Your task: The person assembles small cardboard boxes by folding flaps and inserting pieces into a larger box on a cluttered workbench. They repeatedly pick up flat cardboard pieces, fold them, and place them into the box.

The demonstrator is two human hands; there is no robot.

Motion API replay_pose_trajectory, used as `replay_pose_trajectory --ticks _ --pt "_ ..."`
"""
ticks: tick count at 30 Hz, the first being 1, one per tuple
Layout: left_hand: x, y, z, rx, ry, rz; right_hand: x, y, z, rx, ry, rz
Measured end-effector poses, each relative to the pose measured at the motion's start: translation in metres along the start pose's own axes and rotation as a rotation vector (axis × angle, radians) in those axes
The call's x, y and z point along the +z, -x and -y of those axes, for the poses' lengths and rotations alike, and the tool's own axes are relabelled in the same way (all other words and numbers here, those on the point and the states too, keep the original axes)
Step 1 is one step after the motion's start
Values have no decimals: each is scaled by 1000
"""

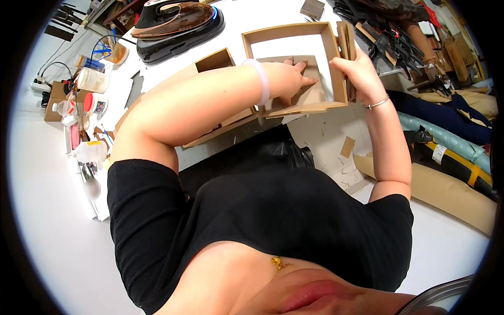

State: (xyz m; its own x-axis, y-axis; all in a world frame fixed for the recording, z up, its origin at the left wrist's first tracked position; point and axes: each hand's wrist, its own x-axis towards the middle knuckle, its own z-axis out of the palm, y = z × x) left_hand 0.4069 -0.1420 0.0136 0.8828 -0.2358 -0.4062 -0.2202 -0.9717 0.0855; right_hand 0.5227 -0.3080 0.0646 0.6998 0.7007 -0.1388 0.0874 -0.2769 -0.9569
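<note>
A shallow open cardboard frame point(294, 37) is seen on the white table point(252, 16), and both hands are at it. The left hand point(291, 79) is laid inside the frame, fingers stretched out nearly flat and pressed on a loose cardboard panel point(315, 94) that lies on the frame's floor directly beneath the palm; nothing is gripped by it. The right hand point(359, 71) is closed around the frame's right wall, where a few thin cardboard strips point(346, 39) are stood upright against the outside; whether the strips themselves are pinched by it cannot be told.

One frame is counted under the hands. A second cardboard box point(215, 60) is found just behind the left forearm, largely hidden by the arm, so that only one corner compartment and a lower edge can be made out. One bracelet is worn on each wrist: a pale bangle point(261, 79) on the left, a thin silver one point(378, 102) on the right.

One clothes iron point(176, 23) is stood well beyond the left hand. Bottles and jars point(86, 92) further left are too small to count. Black clamps point(388, 42) beyond the right hand are bunched together and hard to separate.
</note>
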Motion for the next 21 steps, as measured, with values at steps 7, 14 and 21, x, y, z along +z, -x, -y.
replay_pose_trajectory --ticks 7,14,21 --pt "-74 55 -7 112 14 -468 -27 -8 3 -2 4 -93" --pt "-71 223 -21 -120 205 -1127 -40 -66 -24 64 -325 -148" --pt "70 300 1 -1000 462 -1000 19 -173 -35 183 -385 -120"
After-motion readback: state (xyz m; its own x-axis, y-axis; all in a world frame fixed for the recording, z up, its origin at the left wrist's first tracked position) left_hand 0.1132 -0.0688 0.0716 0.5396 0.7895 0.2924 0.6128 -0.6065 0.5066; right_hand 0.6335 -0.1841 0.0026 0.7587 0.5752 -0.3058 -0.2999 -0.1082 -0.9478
